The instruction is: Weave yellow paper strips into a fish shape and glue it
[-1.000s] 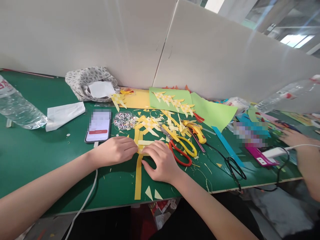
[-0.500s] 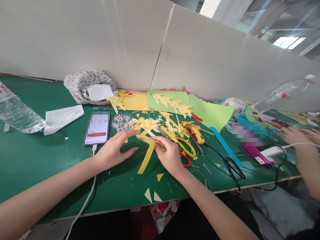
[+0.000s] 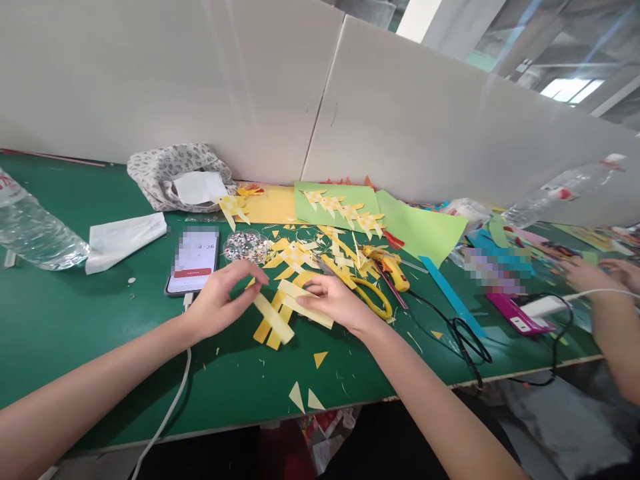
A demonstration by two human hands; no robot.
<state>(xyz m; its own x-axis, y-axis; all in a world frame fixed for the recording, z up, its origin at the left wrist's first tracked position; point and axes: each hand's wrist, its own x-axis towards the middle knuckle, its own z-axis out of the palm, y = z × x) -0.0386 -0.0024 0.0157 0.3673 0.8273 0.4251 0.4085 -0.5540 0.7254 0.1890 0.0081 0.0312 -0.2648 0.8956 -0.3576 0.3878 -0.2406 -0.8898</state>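
Note:
My right hand (image 3: 333, 301) pinches several pale and deep yellow paper strips (image 3: 315, 315), which cross one another above the green table. From the right, my left hand's fingertips close on the upper end of another pale yellow strip (image 3: 274, 319); this left hand (image 3: 225, 293) is beside the phone. Just behind the strips lie woven yellow paper fish (image 3: 295, 255) among yellow scraps. Yellow-handled scissors (image 3: 375, 298) rest right of my right hand, close to a yellow glue gun (image 3: 393, 267). A round tray of small beads (image 3: 245, 247) is behind my left hand.
A phone (image 3: 193, 260) with a white cable lies at left, near a white tissue (image 3: 127, 241) and water bottle (image 3: 40, 227). Green paper (image 3: 420, 223) and a patterned cloth bag (image 3: 175, 173) are at the back. Right are a magenta power strip (image 3: 517, 313), black cable and another person's hands.
The yellow strips have opened out into a crossed arrangement, with pale strips now showing. My left hand has come down onto a strip, and my right hand has shifted slightly.

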